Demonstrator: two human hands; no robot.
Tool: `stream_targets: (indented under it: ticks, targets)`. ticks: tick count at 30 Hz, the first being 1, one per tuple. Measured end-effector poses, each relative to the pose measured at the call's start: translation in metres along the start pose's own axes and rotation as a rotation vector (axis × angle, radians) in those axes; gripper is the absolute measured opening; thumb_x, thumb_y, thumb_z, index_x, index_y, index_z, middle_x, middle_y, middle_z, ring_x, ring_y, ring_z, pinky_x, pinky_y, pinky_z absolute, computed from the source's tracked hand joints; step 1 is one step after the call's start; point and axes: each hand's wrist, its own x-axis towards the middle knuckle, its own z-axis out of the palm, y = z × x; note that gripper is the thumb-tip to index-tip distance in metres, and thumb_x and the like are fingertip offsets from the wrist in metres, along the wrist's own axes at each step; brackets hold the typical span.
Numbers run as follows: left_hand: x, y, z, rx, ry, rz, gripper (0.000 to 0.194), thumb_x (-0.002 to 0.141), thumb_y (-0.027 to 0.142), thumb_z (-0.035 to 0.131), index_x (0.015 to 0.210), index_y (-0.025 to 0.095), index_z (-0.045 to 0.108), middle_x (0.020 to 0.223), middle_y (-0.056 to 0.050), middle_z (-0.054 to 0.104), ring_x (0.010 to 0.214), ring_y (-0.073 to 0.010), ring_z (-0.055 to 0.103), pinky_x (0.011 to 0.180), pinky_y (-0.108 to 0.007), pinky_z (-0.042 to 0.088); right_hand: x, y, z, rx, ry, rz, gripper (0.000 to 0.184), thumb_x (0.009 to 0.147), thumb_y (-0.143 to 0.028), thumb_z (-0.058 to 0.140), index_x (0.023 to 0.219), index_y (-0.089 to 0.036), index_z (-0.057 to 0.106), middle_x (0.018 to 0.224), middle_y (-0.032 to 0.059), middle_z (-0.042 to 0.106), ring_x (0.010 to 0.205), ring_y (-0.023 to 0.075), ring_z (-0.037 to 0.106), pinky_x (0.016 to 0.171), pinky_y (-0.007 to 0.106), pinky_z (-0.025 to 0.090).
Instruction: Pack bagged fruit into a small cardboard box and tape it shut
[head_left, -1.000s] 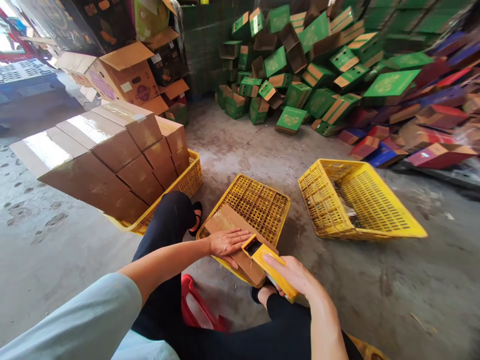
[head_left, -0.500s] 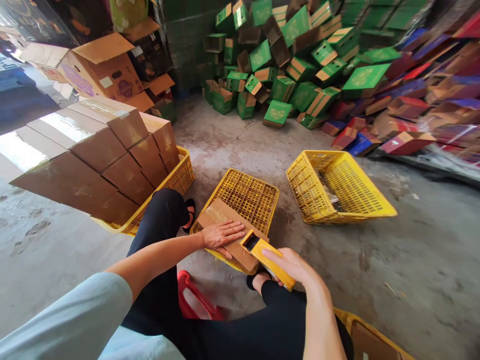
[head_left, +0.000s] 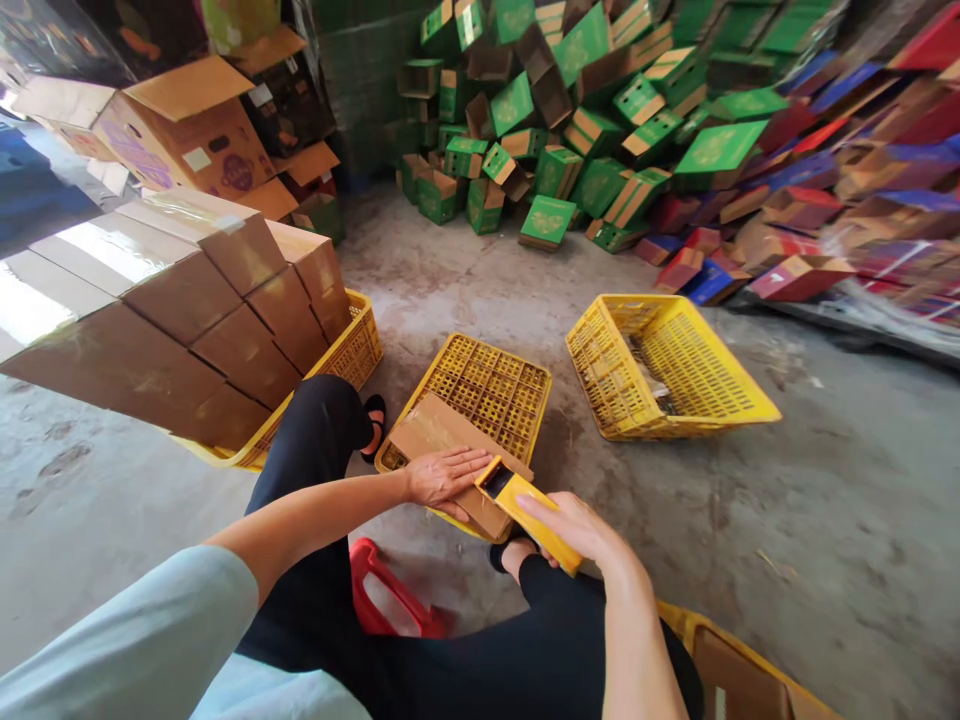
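My left hand point(head_left: 448, 478) lies flat, fingers stretched out, on a flattish brown cardboard box point(head_left: 429, 430). The box rests on the near part of an upturned yellow plastic crate point(head_left: 491, 375). My right hand point(head_left: 574, 530) grips a long yellow hand tool point(head_left: 529, 505) with a dark window in its front end; I cannot make out its exact kind. The tool's front end is over the box, just right of my left fingertips. Whether it touches the cardboard is unclear. My right fingers are partly hidden beneath the tool.
Taped brown boxes point(head_left: 180, 290) fill a yellow crate point(head_left: 360, 335) on the left. To the right, another yellow crate point(head_left: 667, 370) lies tilted. Green boxes point(head_left: 547, 222) and red and blue ones point(head_left: 802, 278) are heaped behind. A red plastic object point(head_left: 386, 590) sits between my legs.
The view has shifted slightly to the right, showing more of a yellow crate at the lower right. The tool's front end has come slightly nearer my left fingertips. My left hand stays on the box.
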Motion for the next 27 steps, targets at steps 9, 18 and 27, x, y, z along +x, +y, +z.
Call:
stream_targets:
  ticks: [9, 18, 27]
  targets:
    - [0.000, -0.002, -0.002, -0.035, -0.022, -0.030, 0.097, 0.101, 0.064, 0.049, 0.164, 0.001, 0.012, 0.167, -0.025, 0.025, 0.159, -0.0290, 0.016, 0.129, -0.044, 0.021, 0.004, 0.014, -0.001, 0.025, -0.011, -0.010, 0.049, 0.092, -0.064, 0.059, 0.092, -0.016, 0.066, 0.066, 0.0098, 0.071, 0.053, 0.0231, 0.070, 0.046, 0.030, 0.056]
    - [-0.002, -0.005, 0.006, -0.034, -0.001, -0.013, 0.096, 0.099, 0.069, 0.048, 0.163, 0.003, 0.020, 0.166, -0.024, 0.027, 0.159, -0.0307, 0.016, 0.129, -0.047, 0.018, -0.015, 0.020, -0.009, 0.052, -0.029, 0.033, 0.048, 0.093, -0.063, 0.056, 0.092, -0.016, 0.066, 0.060, 0.0049, 0.070, 0.051, 0.0193, 0.067, 0.046, 0.026, 0.051]
    - [0.003, 0.007, -0.005, 0.003, -0.045, 0.010, 0.094, 0.101, 0.069, 0.041, 0.166, 0.009, 0.012, 0.170, -0.021, 0.018, 0.160, -0.0313, 0.013, 0.129, -0.053, 0.015, -0.007, 0.030, -0.011, 0.059, -0.046, -0.011, 0.048, 0.090, -0.065, 0.060, 0.084, -0.018, 0.065, 0.059, 0.0073, 0.069, 0.050, 0.0214, 0.067, 0.045, 0.029, 0.053]
